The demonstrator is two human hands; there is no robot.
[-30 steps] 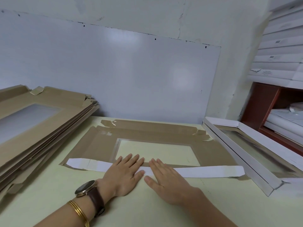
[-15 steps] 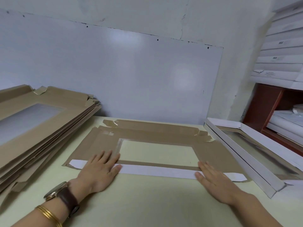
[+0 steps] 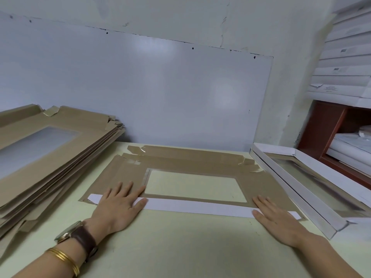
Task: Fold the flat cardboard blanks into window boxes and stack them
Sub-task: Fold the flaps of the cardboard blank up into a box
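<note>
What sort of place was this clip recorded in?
Probably a small box-assembly or packing workroom: a stack of flat cardboard blanks on the table, a folded window box at the right, and shelves of white boxes beyond it.

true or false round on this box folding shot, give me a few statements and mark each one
1. The left hand and right hand press flat on the white flap of the blank. True.
2. The hands sit side by side at the flap's middle. False: they are apart, one near each end.
3. The pile of unfolded blanks lies on the person's right. False: the pile is on the left; a folded white box lies on the right.
4. A watch and gold bangles are on the left wrist. True.
</note>
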